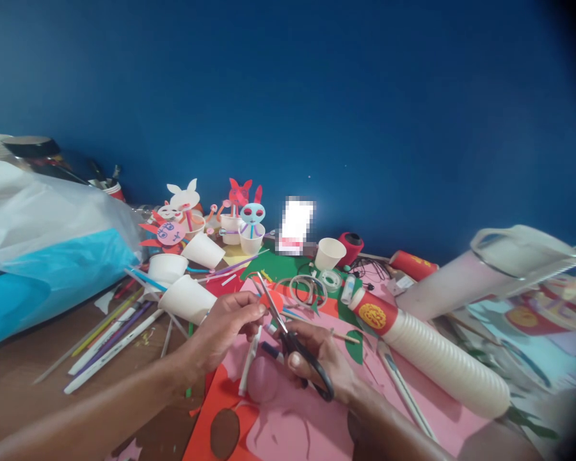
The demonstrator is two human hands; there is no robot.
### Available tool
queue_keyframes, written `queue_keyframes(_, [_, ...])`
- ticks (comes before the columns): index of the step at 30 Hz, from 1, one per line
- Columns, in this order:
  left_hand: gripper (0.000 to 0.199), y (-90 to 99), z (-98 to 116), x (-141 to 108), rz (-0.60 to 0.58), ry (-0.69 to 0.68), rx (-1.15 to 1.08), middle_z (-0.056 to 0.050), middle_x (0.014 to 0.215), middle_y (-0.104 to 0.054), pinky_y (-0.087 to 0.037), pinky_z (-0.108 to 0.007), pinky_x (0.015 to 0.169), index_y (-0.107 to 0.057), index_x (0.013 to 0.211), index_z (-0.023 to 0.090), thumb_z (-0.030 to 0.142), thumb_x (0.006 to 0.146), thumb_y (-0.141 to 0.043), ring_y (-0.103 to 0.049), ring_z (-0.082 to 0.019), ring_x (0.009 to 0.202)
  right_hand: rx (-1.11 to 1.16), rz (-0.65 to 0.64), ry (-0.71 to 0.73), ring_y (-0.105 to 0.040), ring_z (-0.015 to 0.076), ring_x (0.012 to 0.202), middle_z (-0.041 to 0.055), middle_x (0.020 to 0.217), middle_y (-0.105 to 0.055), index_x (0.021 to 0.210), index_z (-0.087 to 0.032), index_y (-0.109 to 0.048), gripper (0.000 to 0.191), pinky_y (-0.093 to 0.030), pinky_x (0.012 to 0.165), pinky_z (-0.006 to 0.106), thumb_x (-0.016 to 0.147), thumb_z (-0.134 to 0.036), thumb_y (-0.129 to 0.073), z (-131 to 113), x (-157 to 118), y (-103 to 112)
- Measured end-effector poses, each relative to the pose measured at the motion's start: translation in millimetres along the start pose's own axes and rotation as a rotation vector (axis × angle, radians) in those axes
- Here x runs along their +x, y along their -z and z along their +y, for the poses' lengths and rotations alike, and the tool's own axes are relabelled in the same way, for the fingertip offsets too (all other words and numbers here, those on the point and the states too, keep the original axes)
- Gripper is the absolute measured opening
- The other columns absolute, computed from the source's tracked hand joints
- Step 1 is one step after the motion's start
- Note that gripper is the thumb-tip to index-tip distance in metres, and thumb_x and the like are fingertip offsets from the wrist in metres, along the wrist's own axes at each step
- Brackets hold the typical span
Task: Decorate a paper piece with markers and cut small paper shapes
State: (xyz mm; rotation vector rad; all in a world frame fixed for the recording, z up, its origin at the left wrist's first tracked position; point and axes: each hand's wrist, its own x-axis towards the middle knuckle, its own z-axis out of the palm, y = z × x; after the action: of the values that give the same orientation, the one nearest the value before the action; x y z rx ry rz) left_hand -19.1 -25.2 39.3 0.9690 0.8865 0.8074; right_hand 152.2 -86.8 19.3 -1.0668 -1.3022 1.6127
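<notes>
our left fingers (253,312) pinch red paper (278,303), our right fingers (295,362) clamp the scissors (325,386). with blades (271,302) this close, a slipping grip could nick us!

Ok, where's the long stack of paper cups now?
In the head view, the stack lies on its side to the right of the right hand, its red-and-gold end near the small white bottle.

A plain deep-blue wall (288,96) rises behind a brown table (24,397)
</notes>
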Motion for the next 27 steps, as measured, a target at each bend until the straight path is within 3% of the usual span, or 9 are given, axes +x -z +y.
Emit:
queue_keyframes(10, [0.017, 2.5, 2, 1, -0.062, -0.012, 0.063, 0.002, 0.053, -0.051, -0.035, -0.02, 0.047, -0.055, 0.06, 0.013, 0.026, 0.071, -0.058, -0.042, -0.006, 0.046, -0.017, 0.02, 0.03, -0.046, 0.0065, 0.044, -0.0018, 0.061, -0.051, 0.097, -0.014, -0.053, 0.048, -0.041, 0.04, 0.019, 0.063, -0.046, -0.067, 4, 1, 0])
queue_keyframes(17, [0.013, -2.7, 2, -3, 0.006, 0.0, -0.017, 0.005, 0.053, -0.048, -0.034, -0.02, 0.047, -0.052, 0.063, 0.015, 0.024, 0.069, -0.058, -0.041, -0.006, 0.045, 0.02, 0.032, 0.054, -0.043, 0.0055, 0.043, -0.0032, 0.059, -0.048, 0.097, -0.014, -0.052, 0.047, -0.039, 0.041, 0.018, 0.065, -0.044, -0.067, 7, 2, -3])
queue_keyframes(27, [0.01, -0.8, 8, -1, 0.029, 0.029, 0.076, 0.006, 0.045, -0.044, -0.033, -0.02, 0.044, -0.05, 0.056, 0.014, 0.016, 0.063, -0.057, -0.04, -0.006, 0.042, 0.024, 0.02, 0.057, -0.044, 0.0058, 0.047, -0.0017, 0.061, -0.051, 0.098, -0.014, -0.052, 0.047, -0.038, 0.044, 0.018, 0.064, -0.043, -0.068, 12, 1, -4])
